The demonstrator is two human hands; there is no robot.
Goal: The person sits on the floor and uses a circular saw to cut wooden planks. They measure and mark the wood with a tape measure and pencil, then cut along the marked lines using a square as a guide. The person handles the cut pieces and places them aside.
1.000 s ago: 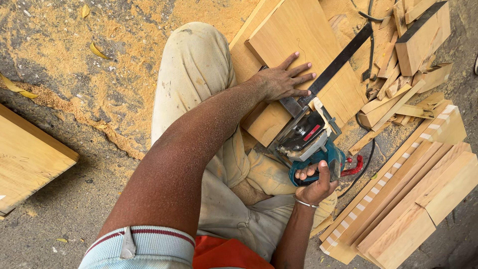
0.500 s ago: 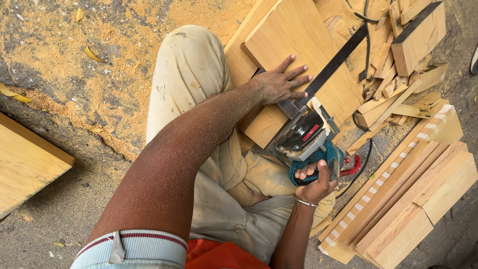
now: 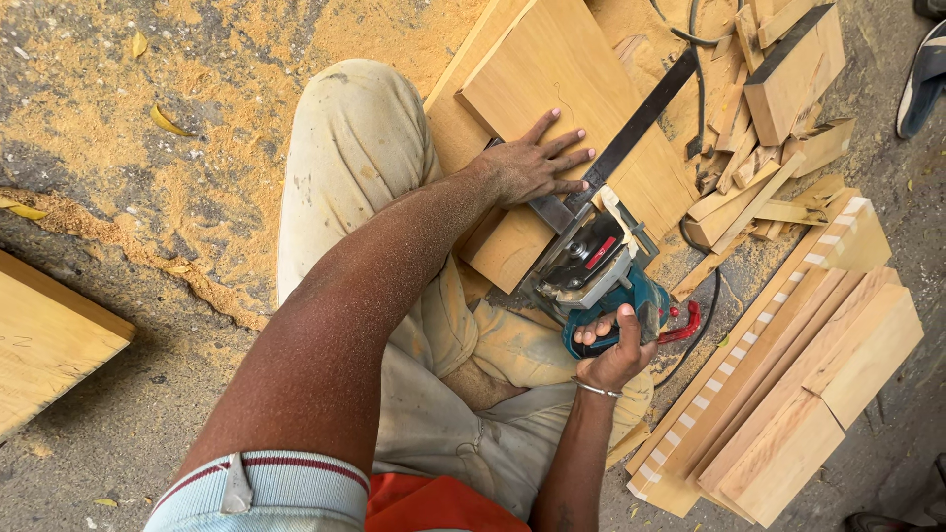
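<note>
At the far left edge of the frame a pale wooden slab (image 3: 44,340) lies on the ground, with sawdust (image 3: 128,128) spread thick across the upper left. Your knee in dusty light trousers (image 3: 355,167) fills the middle. Just right of it, your left hand (image 3: 532,167) lies flat, fingers spread, on the wooden board (image 3: 562,89) that runs from the upper centre down toward your lap; the hand is open and pressing, not clasping anything. It also bears on the near end of a dark metal straightedge (image 3: 641,123) laid diagonally across the board. Keep that palm firm, fingers on the board side of the guide and well away from the blade line.

Below it, the teal power saw (image 3: 601,271) sits at the board's lower edge, against the straightedge. Your right hand (image 3: 611,350), lower centre, is wrapped closed around its rear handle. Hold the saw's base flush to the guide and flat on the wood; judged from here, any tilt would spoil the cut. Mind the black cable (image 3: 705,296) looping at right. Offcuts (image 3: 759,197) and stacked planks (image 3: 808,384) crowd the right side.
</note>
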